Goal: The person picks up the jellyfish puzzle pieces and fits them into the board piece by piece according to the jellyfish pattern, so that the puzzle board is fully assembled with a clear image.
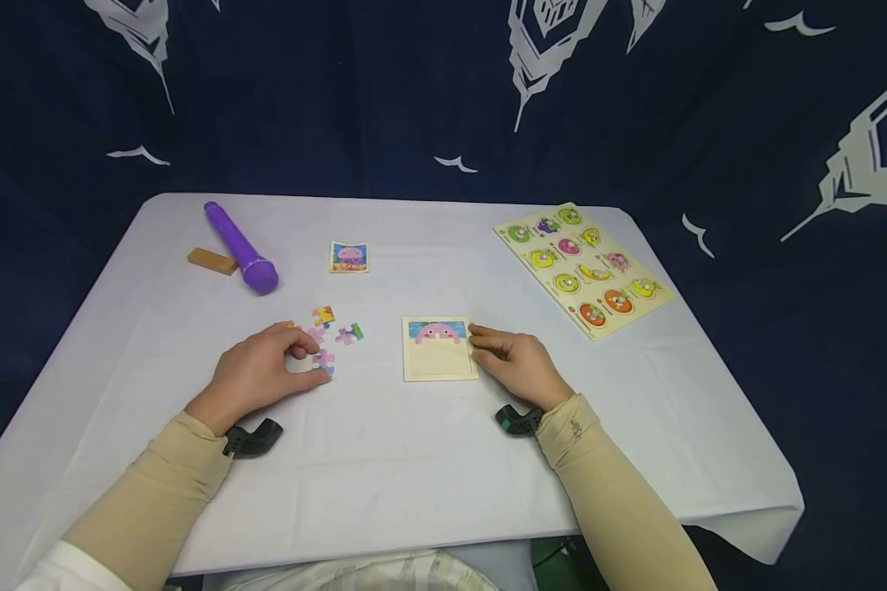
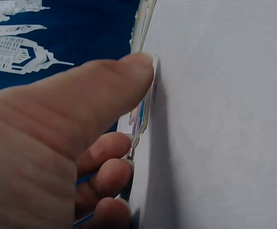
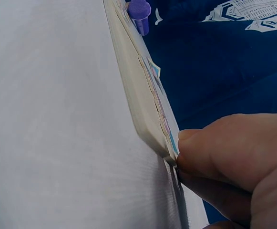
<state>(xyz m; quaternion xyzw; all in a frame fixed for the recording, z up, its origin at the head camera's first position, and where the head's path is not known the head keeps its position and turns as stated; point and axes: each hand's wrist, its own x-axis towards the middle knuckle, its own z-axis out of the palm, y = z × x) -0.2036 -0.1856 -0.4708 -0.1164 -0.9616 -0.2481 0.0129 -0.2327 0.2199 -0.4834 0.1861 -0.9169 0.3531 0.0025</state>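
Observation:
My left hand [image 1: 260, 369] holds a pink and blue jigsaw piece [image 1: 324, 361] between thumb and fingers, low over the cloth. In the left wrist view the thumb [image 2: 124, 78] covers part of that piece [image 2: 142, 114]. More loose pieces lie just past the fingers, one yellow and orange [image 1: 324, 315], another pink and green [image 1: 351, 334]. My right hand [image 1: 521, 367] grips the right edge of a small square puzzle board [image 1: 440, 363]. A pink character's head on blue fills the board's top strip; its lower part is bare wood.
Beyond the pieces lies a small picture card [image 1: 349, 258] with a pink character. A purple microphone-shaped object [image 1: 240, 246] rests against a brown strip [image 1: 211, 261] at the back left. A fruit puzzle board [image 1: 582, 271] lies at the back right of the white-covered table [image 1: 384, 460].

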